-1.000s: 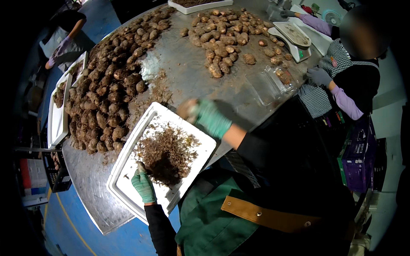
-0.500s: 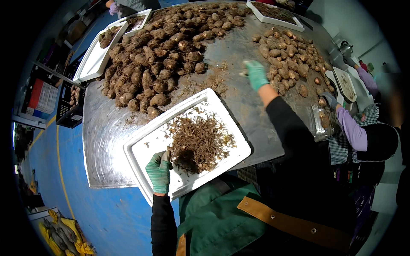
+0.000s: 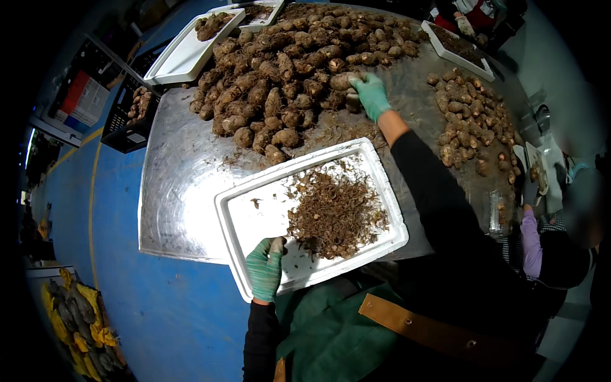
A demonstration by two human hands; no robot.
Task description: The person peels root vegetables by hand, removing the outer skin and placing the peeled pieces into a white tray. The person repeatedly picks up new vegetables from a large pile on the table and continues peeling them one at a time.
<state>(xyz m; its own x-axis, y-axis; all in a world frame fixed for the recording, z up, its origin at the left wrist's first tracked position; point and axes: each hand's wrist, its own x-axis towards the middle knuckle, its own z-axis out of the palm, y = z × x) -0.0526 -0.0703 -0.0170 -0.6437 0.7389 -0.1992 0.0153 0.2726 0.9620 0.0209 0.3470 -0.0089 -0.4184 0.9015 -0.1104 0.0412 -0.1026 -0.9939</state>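
My right hand (image 3: 370,95), in a green glove, reaches to the right edge of a large heap of brown, hairy taro roots (image 3: 273,70). Its fingers and thumb close on one taro (image 3: 344,81) there. Nearer to me, a white tray (image 3: 248,213) lies tilted over the table's front edge, with a mound of brown root fibres and peelings (image 3: 334,213) in it. My left hand (image 3: 265,267), also green-gloved, is closed over the tray's near left part, beside the peelings. What its fingers hold, if anything, is hidden.
Cleaner taros (image 3: 468,118) form a second pile on the right of the metal table (image 3: 175,184). White trays (image 3: 181,54) stand at the far left, another (image 3: 458,51) at the far right. A co-worker's purple sleeve (image 3: 530,242) shows at right. A black crate (image 3: 130,124) stands left.
My right hand has moved from beside the cleaner pile to the big heap and closed on a taro. My left hand stays at the tray. The view has shifted, moving the scene rightward.
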